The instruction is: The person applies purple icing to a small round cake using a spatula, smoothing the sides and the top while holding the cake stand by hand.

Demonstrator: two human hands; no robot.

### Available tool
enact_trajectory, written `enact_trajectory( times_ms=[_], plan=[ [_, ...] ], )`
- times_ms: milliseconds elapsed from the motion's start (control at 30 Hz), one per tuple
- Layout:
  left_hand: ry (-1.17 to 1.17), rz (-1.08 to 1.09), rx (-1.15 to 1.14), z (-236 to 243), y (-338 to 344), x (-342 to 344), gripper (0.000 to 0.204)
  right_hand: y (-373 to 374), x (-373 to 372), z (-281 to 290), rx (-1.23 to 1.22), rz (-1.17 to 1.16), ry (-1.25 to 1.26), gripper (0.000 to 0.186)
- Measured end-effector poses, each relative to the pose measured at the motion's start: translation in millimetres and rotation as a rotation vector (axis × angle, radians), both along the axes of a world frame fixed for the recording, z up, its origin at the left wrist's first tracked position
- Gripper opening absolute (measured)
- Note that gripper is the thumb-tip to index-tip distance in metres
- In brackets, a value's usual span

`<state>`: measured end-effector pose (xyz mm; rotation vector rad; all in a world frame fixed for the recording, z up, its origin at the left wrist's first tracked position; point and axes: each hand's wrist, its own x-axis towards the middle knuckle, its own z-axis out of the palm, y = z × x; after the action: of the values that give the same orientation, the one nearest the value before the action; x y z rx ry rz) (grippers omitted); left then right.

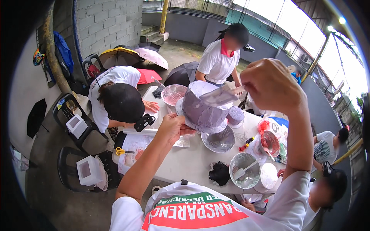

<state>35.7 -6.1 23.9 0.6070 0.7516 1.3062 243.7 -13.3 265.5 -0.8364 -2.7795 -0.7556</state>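
My left hand (171, 130) holds up a round cake (202, 106) coated in lavender-grey frosting. Its fingers are closed at the lower edge of the cake, partly hidden beneath it. My right hand (273, 84), raised higher to the right, is closed around the handle of a spatula (219, 97). The flat, frosting-smeared blade lies against the upper side of the cake. Below the cake stands a metal bowl (219, 141) with grey frosting on its inner wall. A smaller lavender cake (235, 115) sits just behind it.
On the white table (173, 161) are a pink bowl with a whisk (173, 93), a bowl with a spatula (244, 171), a red-smeared bowl (269, 143), a white round cake (268, 176), a black cloth (219, 173) and yellow scissors (123, 151). Co-workers stand left, opposite and right. Chairs hold white boxes.
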Motion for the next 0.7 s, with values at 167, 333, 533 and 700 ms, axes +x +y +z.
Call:
enact_trajectory(
  times_ms=[167,333,533,700],
  plan=[
    [0.01,0.004,0.013,0.7,-2.3,-1.3,0.014,5.5,-16.4,-25.8,-0.173,-0.038,-0.093,0.006],
    [0.009,-0.004,0.005,5.8,-7.8,-1.4,0.015,14.6,-1.5,-16.3,-0.054,0.062,0.027,0.003],
    [0.02,0.02,0.01,0.4,-7.3,-3.0,0.015,5.0,14.3,7.6,-0.101,-0.006,0.081,0.006],
    [-0.018,0.022,0.022,0.1,-7.1,-1.9,0.019,8.4,2.8,-20.6,-0.172,-0.012,-0.012,0.004]
  ],
)
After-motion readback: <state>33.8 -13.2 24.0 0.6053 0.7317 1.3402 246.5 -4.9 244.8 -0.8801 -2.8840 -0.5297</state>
